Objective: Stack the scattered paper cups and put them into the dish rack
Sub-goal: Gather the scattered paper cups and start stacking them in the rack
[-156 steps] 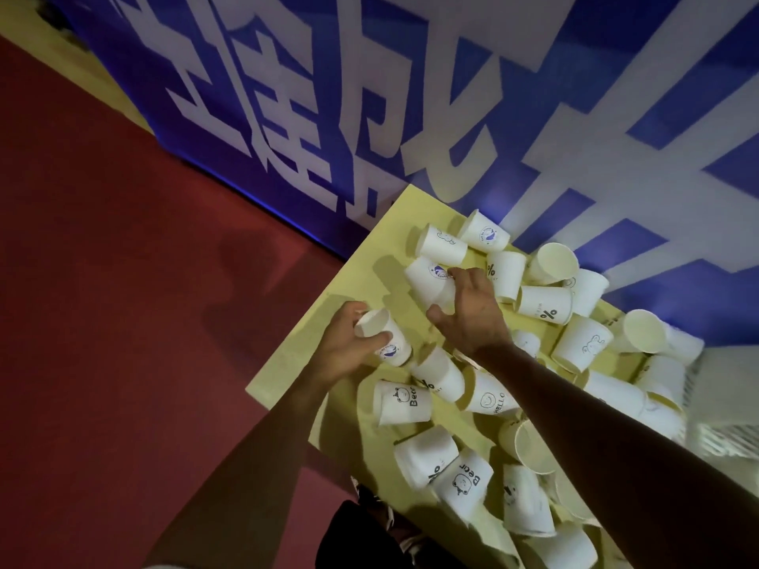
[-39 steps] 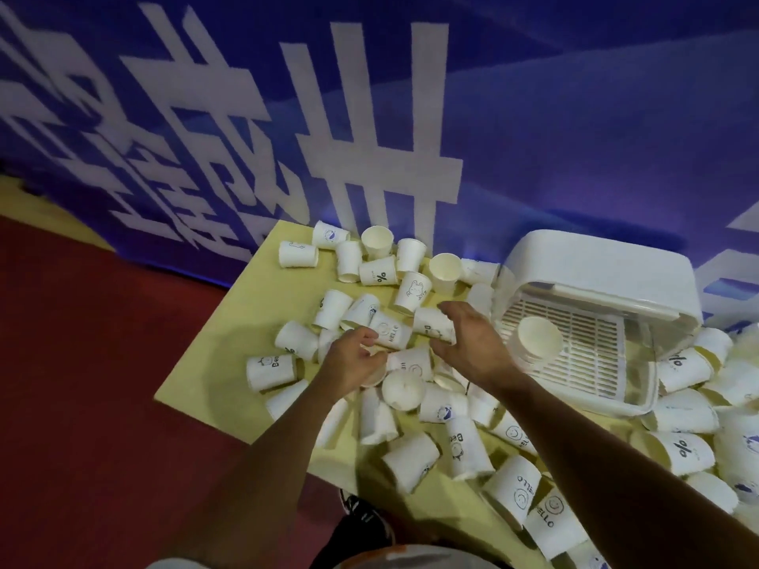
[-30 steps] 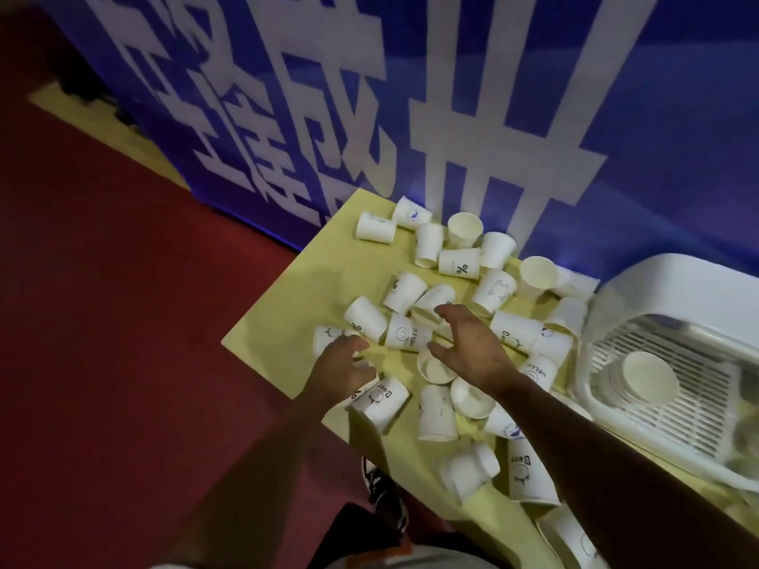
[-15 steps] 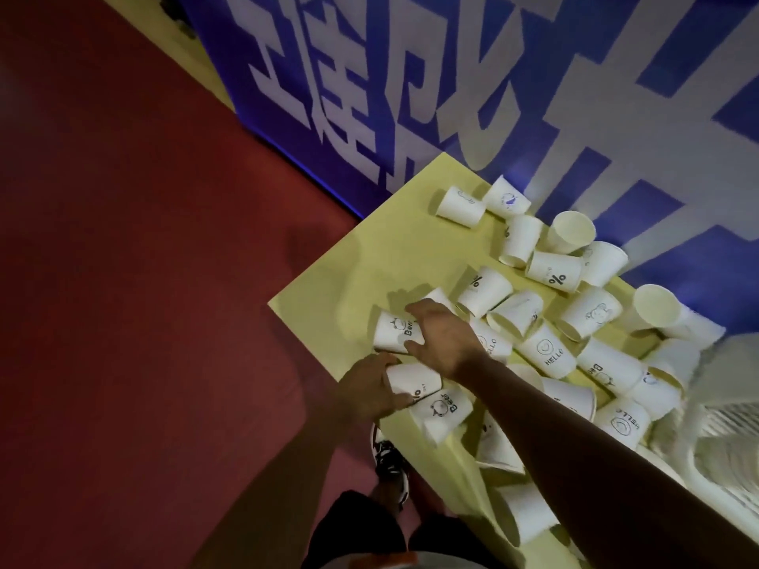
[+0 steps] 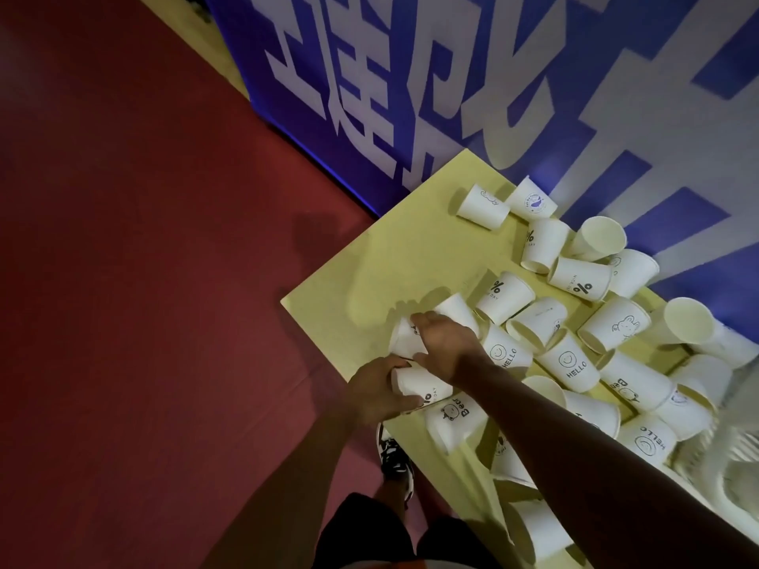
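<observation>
Left hand (image 5: 382,394): curled round a white paper cup with black print (image 5: 421,388), lying sideways at the worktop's near edge.
Right hand (image 5: 445,347): wrapped over a second white paper cup (image 5: 404,338), just beyond the first.
Yellow worktop (image 5: 390,260): strewn with more white paper cups (image 5: 571,359), mostly on their sides.

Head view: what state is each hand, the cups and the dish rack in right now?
Left hand: grips edge cup, on its side.
Right hand: grips corner cup, also on its side.
Loose cups: scattered on table, mostly tipped over, unstacked.
Dish rack: only a blurred edge shows, contents hidden.
</observation>
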